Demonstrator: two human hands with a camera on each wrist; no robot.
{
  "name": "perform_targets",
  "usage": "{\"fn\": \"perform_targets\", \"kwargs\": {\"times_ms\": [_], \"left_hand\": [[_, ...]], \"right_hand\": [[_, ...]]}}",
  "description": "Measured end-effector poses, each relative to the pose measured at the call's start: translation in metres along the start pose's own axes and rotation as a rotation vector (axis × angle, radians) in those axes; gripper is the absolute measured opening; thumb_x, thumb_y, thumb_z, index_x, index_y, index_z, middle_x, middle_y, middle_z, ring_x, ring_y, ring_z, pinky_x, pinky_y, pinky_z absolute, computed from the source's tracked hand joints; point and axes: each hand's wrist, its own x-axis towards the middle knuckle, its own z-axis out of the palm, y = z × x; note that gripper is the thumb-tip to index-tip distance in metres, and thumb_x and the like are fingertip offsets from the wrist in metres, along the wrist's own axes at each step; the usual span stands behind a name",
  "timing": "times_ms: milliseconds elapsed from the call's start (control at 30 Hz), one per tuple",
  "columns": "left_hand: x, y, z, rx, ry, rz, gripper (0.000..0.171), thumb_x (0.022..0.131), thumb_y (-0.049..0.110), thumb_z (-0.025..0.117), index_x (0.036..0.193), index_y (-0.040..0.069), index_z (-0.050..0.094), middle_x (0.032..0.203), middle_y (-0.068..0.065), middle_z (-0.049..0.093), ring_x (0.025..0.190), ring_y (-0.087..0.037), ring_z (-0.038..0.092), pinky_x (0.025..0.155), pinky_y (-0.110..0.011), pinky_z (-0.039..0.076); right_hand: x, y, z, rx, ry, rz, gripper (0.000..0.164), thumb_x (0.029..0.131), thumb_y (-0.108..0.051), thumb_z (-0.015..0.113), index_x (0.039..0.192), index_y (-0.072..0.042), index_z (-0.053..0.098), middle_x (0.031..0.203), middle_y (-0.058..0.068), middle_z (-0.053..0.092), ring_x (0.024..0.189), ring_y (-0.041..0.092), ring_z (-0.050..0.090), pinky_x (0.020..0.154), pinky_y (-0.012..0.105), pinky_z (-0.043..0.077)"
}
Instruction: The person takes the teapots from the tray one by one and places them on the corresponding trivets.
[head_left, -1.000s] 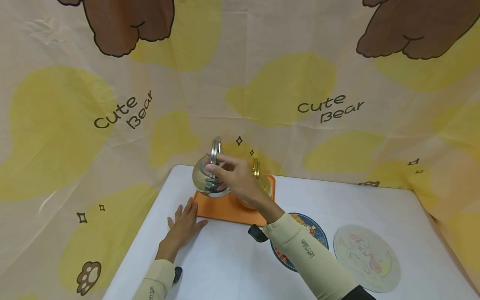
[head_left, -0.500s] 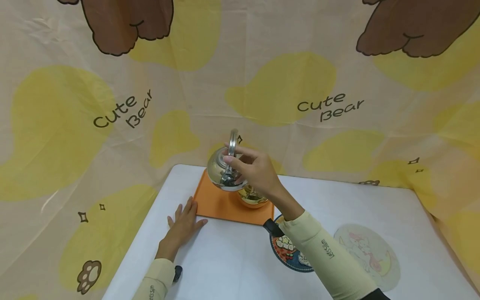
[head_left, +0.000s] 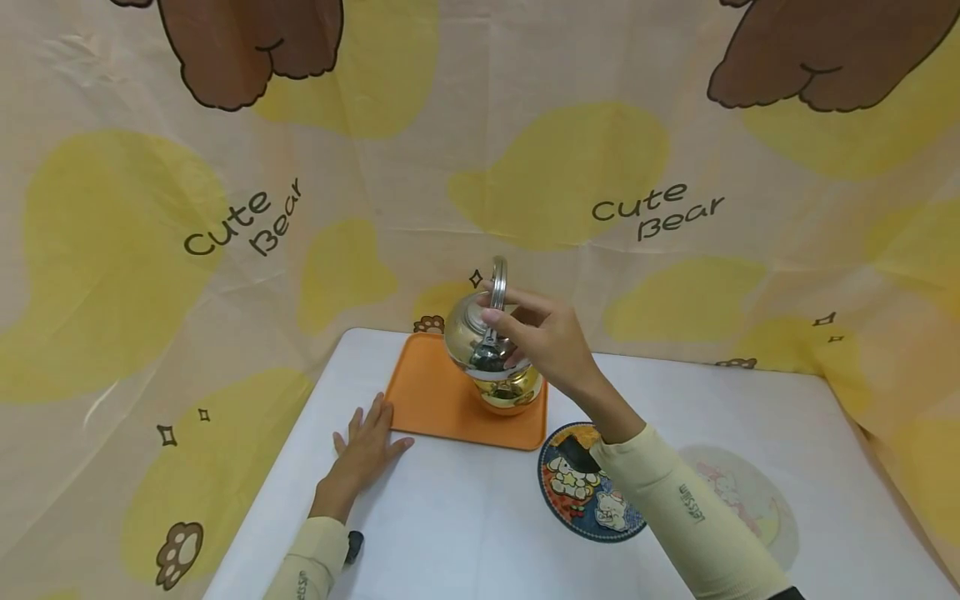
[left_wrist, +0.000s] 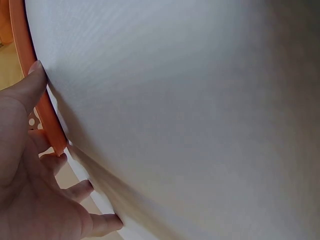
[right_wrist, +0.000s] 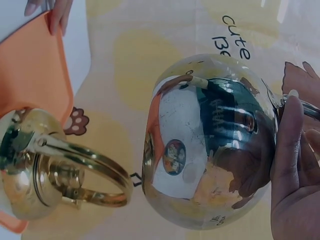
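Observation:
My right hand (head_left: 551,343) grips the upright loop handle of a shiny silver teapot (head_left: 467,333), held in the air over the orange tray (head_left: 423,392). A gold teapot (head_left: 510,397) with a similar loop handle stands on the tray's right side. In the head view the silver teapot hides most of it; in the right wrist view the gold teapot's handle (right_wrist: 100,150) lies just below the silver base, with a narrow gap between. My left hand (head_left: 363,454) rests, fingers spread, at the tray's front left corner, its fingers touching the tray edge (left_wrist: 50,117).
A round blue mat (head_left: 592,492) with cartoon figures lies right of the tray, partly under my right forearm. Farther right is a pale round mat (head_left: 772,508), partly covered by the sleeve. A patterned cloth (head_left: 525,167) hangs behind the white table (head_left: 465,517).
My right hand has carried the silver teapot rightward, from the tray's left side to above the gold teapot. More of the tray's left part shows. The left hand stays in place.

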Motion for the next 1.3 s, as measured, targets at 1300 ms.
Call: {"fn": "perform_targets", "kwargs": {"times_ms": [1300], "left_hand": [[-0.002, -0.001, -0.001, -0.003, 0.011, 0.024, 0.087, 0.105, 0.042, 0.065, 0.166, -0.003, 0.023, 0.178, -0.020, 0.003, 0.158, -0.060, 0.000, 0.112, -0.089, -0.005]], "right_hand": [[-0.049, 0.012, -0.059, -0.091, 0.098, 0.049, 0.040, 0.104, -0.011, 0.069, 0.143, -0.006, 0.067, 0.125, 0.017, 0.076, 0.066, 0.032, 0.068, 0.053, 0.037, 0.062]]}}
